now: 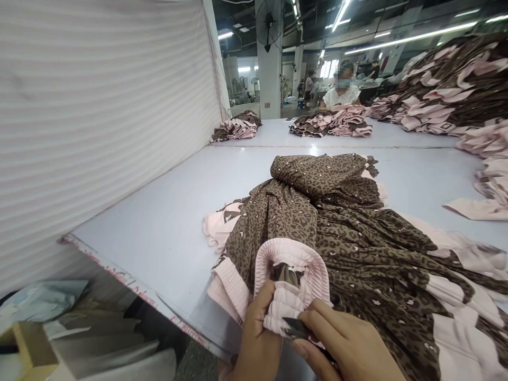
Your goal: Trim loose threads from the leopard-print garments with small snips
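A brown leopard-print garment [291,211] with pink ribbed trim lies across the near part of the table. My left hand [260,333] is closed on its pink ribbed waistband [291,248], with thumb and fingers pinching the near edge. The band stands up in a loop, and a bit of the print shows inside it. In my right hand [341,338] is a pair of small dark thread snips [296,327]. Their pointed blades lie against the pink band just right of my left thumb. The snips' rear part is hidden by my fingers.
Piles of matching garments [456,90] rise at the far right, with smaller stacks [333,121] at the back. A white striped curtain [99,106] borders the table [159,238] on the left. Beyond the table is a masked person [342,92]. A box [32,349] stands below at left.
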The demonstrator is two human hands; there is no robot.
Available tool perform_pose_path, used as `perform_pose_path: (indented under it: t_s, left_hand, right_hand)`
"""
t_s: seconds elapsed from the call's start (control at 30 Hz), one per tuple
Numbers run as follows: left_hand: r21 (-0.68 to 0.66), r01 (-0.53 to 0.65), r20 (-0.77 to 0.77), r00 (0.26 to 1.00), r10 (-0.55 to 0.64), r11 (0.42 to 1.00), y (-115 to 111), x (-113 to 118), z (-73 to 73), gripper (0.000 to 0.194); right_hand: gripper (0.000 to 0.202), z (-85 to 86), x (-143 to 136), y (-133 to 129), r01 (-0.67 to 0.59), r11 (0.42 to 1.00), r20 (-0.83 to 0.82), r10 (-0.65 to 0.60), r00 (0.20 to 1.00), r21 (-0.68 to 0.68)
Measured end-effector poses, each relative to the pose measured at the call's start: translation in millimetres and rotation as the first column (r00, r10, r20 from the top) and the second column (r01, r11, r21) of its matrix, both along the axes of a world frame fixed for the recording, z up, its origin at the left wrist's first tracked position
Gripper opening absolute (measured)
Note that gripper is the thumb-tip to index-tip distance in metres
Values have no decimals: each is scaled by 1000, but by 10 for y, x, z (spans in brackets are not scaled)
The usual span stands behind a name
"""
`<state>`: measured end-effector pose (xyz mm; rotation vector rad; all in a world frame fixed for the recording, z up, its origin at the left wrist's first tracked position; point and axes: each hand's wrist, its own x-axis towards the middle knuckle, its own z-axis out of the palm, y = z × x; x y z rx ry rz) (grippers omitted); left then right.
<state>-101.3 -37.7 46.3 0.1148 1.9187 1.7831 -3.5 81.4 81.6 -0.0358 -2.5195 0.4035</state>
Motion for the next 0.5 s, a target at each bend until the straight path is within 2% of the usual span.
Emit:
perform_pose_path:
  t_s: [0.1, 0.3, 0.5]
  left_hand:
    - [20, 33, -14, 999, -33, 999, 11, 5, 13, 38]
    - [13, 81, -35, 996, -80, 997, -4, -26, -9, 37]
    - [4, 175, -61, 983, -175, 985, 23, -49, 32, 42]
  right_hand:
    - [43, -2, -4, -11, 22, 1000, -24, -22, 999, 8]
    - [44, -32, 32, -12, -21, 1000, 3, 21, 1000, -18]
    - [44, -38, 49, 0, 29, 1000, 12, -29, 1000, 0]
